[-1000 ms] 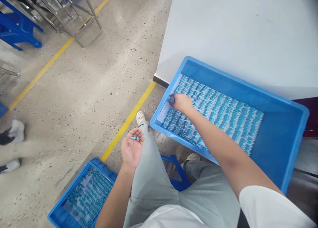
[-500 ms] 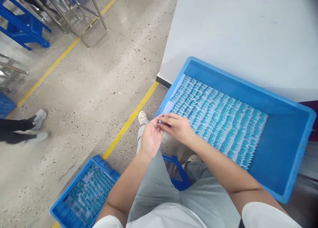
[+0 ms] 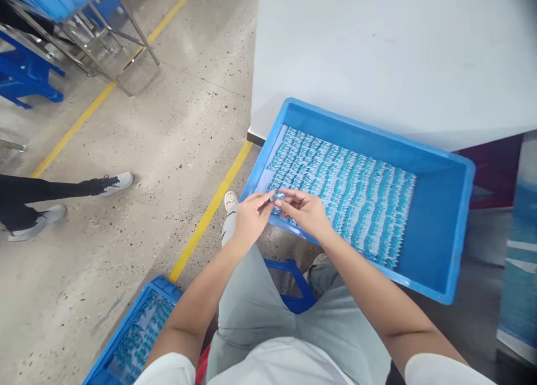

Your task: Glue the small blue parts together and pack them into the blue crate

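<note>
I have two hands together in front of me: my left hand [image 3: 251, 220] and right hand [image 3: 308, 212], fingers curled nearly closed, their tips pinching a small blue piece [image 3: 277, 195] between them; it is too small for me to tell whether it is one or more. It sits just above the near left edge of a large tray [image 3: 436, 222]. I count two blue plastic containers, this wide rectangular one with a rounded rim and a smaller bin [image 3: 161, 287] low on my left. Both hold similar blue pieces [image 3: 335, 178], far too many to count, slim and spiky-looking, laid in wavy rows over something pale. Two yellow stripes [image 3: 213, 211] cross the speckled, hard floor [image 3: 176, 127]. A smooth white panel [image 3: 377, 49] stands beyond the tray, and two pale shoes [image 3: 117, 183] of another person show at left.
</note>
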Demonstrator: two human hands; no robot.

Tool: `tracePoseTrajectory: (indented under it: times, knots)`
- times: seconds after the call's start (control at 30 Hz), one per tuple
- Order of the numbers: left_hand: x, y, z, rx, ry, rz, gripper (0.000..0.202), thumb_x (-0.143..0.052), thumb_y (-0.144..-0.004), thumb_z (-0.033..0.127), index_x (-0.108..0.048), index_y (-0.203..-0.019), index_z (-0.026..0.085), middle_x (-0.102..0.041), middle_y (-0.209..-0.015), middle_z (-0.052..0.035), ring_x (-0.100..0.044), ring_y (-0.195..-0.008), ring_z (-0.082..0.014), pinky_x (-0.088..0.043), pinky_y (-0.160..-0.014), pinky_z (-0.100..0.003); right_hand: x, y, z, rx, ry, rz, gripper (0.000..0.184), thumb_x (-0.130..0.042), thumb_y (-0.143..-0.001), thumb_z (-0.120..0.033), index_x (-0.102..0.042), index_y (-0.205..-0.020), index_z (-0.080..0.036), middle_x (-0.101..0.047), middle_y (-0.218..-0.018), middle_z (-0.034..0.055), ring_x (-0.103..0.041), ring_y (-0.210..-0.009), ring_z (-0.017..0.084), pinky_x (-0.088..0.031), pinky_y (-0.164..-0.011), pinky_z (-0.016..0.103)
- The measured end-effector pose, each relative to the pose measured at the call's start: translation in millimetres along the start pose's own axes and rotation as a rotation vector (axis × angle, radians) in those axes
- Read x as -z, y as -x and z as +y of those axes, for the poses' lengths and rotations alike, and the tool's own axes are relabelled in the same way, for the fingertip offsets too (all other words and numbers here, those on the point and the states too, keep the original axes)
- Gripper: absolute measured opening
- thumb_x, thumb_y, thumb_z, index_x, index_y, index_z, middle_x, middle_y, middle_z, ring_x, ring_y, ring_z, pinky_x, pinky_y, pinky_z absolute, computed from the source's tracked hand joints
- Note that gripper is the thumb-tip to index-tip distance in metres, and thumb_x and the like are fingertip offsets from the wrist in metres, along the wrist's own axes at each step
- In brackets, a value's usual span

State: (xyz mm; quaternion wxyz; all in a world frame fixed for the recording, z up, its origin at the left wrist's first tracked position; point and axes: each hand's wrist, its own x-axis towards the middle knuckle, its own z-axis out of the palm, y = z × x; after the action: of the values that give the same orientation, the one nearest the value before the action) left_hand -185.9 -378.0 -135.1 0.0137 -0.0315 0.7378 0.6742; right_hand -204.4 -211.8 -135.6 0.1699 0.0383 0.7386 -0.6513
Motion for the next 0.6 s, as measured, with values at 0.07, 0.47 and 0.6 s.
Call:
tracePoseTrajectory:
  times: [0.07, 0.47, 0.6]
  knots:
    - [-11.1, -21, -9, -0.041, -0.106, 0.006, 0.027, -0.067, -0.081, 0.023, -0.074, -0.106, 0.026, -0.069, -0.108, -0.0091, -0.062, -0.100, -0.0262, -0.043, -0.098, -0.042, 18, 11, 11, 0.072, 0.247, 0.120, 0.058, -0.070, -0.078, -0.047, -0.058, -0.127, -0.018, -0.073, -0.085, 0.0042, -0.065, -0.062, 0.015, -0.054, -0.061, 0.030]
    - [-58.0, -119, -57, 0.133, -0.632, -0.050, 0.023, -0.055, -0.078, -0.001, -0.062, -0.059, 0.011, -0.068, -0.076, -0.0192, -0.065, -0.089, -0.0313, -0.044, -0.088, -0.047, 96, 110, 86, -0.025, 0.823, 0.427, 0.031, -0.046, -0.090, -0.040, -0.071, -0.101, -0.025, -0.074, -0.097, 0.0061, -0.070, -0.089, 0.026, -0.053, -0.079, 0.037]
    - [-63.4, -124, -66, 0.169, -0.664, -0.021, 0.035, -0.056, -0.085, 0.005, -0.054, -0.050, 0.009, -0.063, -0.068, -0.0159, -0.066, -0.086, -0.0255, -0.045, -0.087, -0.039, 94, 109, 87, -0.047, 0.828, 0.439, 0.032, -0.046, -0.091, -0.041, -0.071, -0.102, -0.025, -0.075, -0.094, 0.0046, -0.071, -0.087, 0.026, -0.053, -0.076, 0.036]
